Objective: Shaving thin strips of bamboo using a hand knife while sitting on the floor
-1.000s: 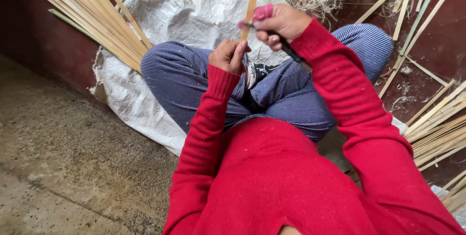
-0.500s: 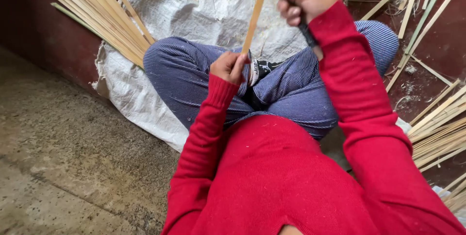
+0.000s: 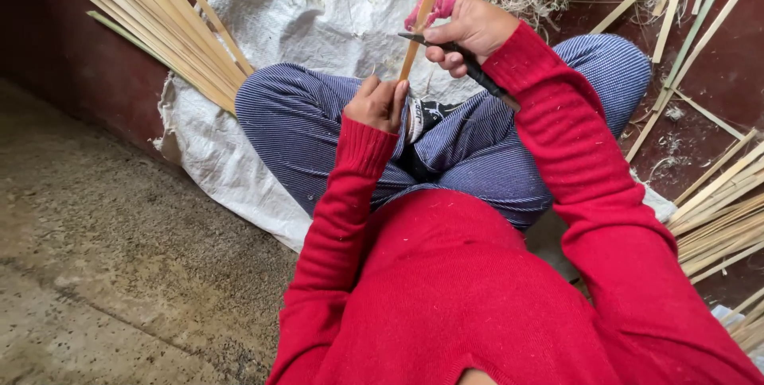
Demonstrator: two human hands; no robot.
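upper left: bundle of bamboo strips point(image 3: 159, 19) on white sack point(image 3: 318, 11); centre: left hand point(image 3: 380, 103), fingers clamped on bamboo strip point(image 3: 422, 15); upper centre-right: right hand point(image 3: 469, 31), fingers closed around dark knife point(image 3: 469, 67) against the strip

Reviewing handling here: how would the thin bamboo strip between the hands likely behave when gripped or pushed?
The bamboo strip looks long and slender, so probably light and springy, flexing if pushed. The left hand pinches its lower end while the right hand sets a knife against it; it may split lengthwise.
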